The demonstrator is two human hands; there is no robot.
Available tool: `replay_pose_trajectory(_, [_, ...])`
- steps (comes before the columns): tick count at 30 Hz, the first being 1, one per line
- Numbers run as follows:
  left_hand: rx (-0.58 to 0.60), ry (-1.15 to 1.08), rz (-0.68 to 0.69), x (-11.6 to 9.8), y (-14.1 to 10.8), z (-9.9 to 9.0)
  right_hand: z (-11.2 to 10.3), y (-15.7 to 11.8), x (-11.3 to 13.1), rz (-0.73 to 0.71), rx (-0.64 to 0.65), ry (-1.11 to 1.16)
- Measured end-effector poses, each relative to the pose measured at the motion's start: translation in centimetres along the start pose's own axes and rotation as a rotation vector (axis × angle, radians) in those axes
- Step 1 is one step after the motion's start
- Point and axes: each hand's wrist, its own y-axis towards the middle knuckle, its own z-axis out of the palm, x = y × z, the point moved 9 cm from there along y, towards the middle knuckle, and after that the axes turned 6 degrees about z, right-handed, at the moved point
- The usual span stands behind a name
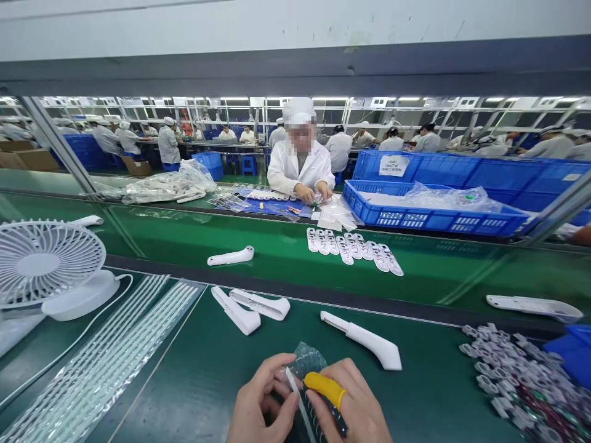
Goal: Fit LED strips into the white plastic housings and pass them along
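Low in the middle of the head view, my left hand [265,403] pinches a thin pale strip [300,400] and the edge of a clear plastic bag [308,362]. Close on its right, my right hand [348,403] has its fingers closed on a dark part [336,413] whose shape is mostly hidden; a yellow cover [324,387] is on one finger. Beyond my hands on the green bench [194,369] lie two white handle shells [237,311] [261,303] and a longer white handle [364,338] to the right.
A white fan [39,264] and bagged strips [111,351] are at left. Small pale parts [508,369] heap at right. On the green belt [161,240] lie white shells and several oval panels [353,247]. A person [301,154] sits opposite, beside a blue crate [429,215].
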Motion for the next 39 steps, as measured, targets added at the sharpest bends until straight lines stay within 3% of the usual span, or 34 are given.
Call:
replay_pose_trajectory(4, [-0.180, -0.058, 0.054, -0.6, -0.3, -0.8, -0.1, -0.1, 0.1, -0.005, -0.035, 0.016])
replay_pose_trajectory(6, [-0.214, -0.089, 0.062, -0.6, -0.4, -0.8, -0.2, -0.1, 0.1, 0.002, -0.047, 0.037])
replay_pose_trajectory(9, [-0.205, -0.104, 0.073, -0.6, -0.4, -0.6, -0.1, -0.1, -0.3, 0.039, -0.018, 0.086])
replay_pose_trajectory(14, [-0.167, -0.102, 0.097, -0.7, -0.4, -0.2, 0.7, 0.0, -1.0, 0.091, 0.149, 0.175])
replay_pose_trajectory(20, [-0.128, -0.106, 0.121, -0.7, -0.4, 0.2, 1.3, 0.2, -2.2, 0.236, 0.261, 0.108])
replay_pose_trajectory(26, [-0.137, -0.073, 0.081, -0.4, -0.4, 0.1, 0.7, -0.2, -2.4, 0.176, 0.100, -0.047])
replay_pose_trajectory(31, [-0.159, 0.007, 0.050, 0.7, -0.2, -0.8, -3.5, 2.2, -3.2, 0.002, -0.109, -0.373])
replay_pose_trajectory(35, [-0.043, 0.114, 0.075, 0.8, 0.0, -0.8, -4.4, 3.3, -6.1, -0.039, -0.036, -0.592])
replay_pose_trajectory(39, [0.056, 0.145, 0.020, 1.1, 0.4, -0.5, -4.5, 2.5, -6.8, -0.052, -0.011, -0.441])
